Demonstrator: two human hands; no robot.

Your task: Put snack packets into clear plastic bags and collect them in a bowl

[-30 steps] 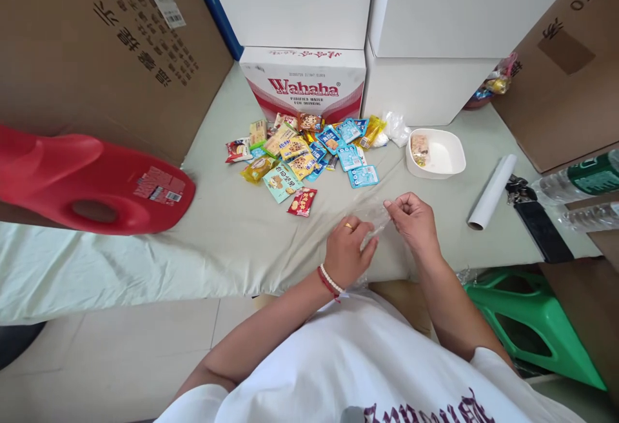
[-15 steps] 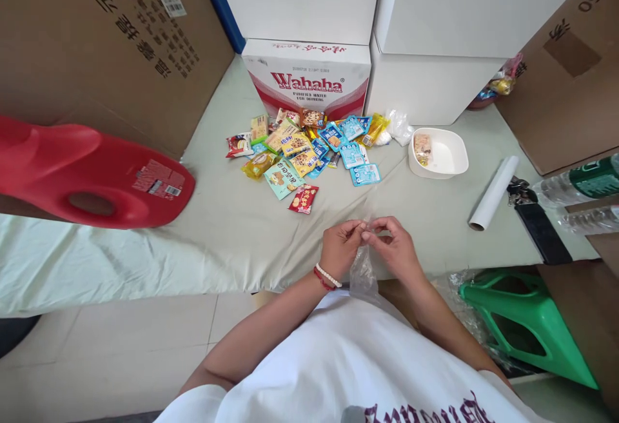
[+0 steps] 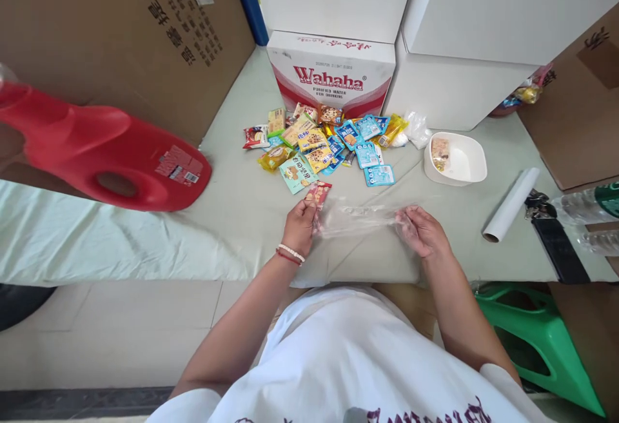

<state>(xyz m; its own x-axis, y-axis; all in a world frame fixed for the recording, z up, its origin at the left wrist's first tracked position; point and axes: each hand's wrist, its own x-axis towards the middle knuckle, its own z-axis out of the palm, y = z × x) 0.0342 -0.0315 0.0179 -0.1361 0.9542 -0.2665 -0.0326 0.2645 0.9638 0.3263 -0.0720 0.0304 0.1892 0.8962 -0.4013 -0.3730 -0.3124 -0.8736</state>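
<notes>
A sheet of clear plastic film or a clear bag (image 3: 358, 218) is stretched between my two hands above the table. My left hand (image 3: 300, 226) is closed on its left end, while my right hand (image 3: 425, 229) pinches the other end, with some of the plastic bunched over the fingers. Just beyond my left fingers lies a red snack packet (image 3: 318, 192), seen partly through the plastic. Farther back is a pile of small wrapped snacks, among them a pale green packet (image 3: 297, 173), yellow cookie packets (image 3: 319, 158) and blue packets (image 3: 380, 175).
A white bowl (image 3: 467, 177) with a wrapped snack inside stands right of the pile, beside crumpled clear plastic (image 3: 416, 129). A white roll (image 3: 511, 205), keys and a black phone (image 3: 560, 250) lie farther right. A red jug (image 3: 145, 158) is at left; a Wahaha carton (image 3: 333, 78) stands behind.
My hands came together with the clear plastic hanging below them, then moved apart sideways, spreading it out. The camera view has also shifted, so the table items appear farther right.
</notes>
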